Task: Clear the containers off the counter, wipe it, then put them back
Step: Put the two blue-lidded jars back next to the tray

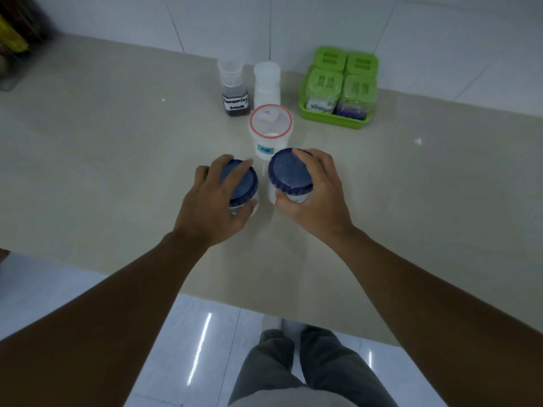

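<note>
Two clear jars with dark blue lids stand side by side at the middle of the beige counter (117,160). My left hand (214,201) wraps around the left blue-lidded jar (242,183), fingers over its lid. My right hand (314,195) grips the right blue-lidded jar (289,171) from its right side. Just behind them stands a clear tub with a red-rimmed lid (270,124). Further back are a dark seasoning sauce bottle (235,95) and a white bottle (266,83).
A green tray (332,118) at the back right holds several green-lidded jars (343,80). A white tiled wall runs behind the counter. Dark and yellow items (14,36) sit at the far left. The counter's front edge lies above my legs and the glossy floor.
</note>
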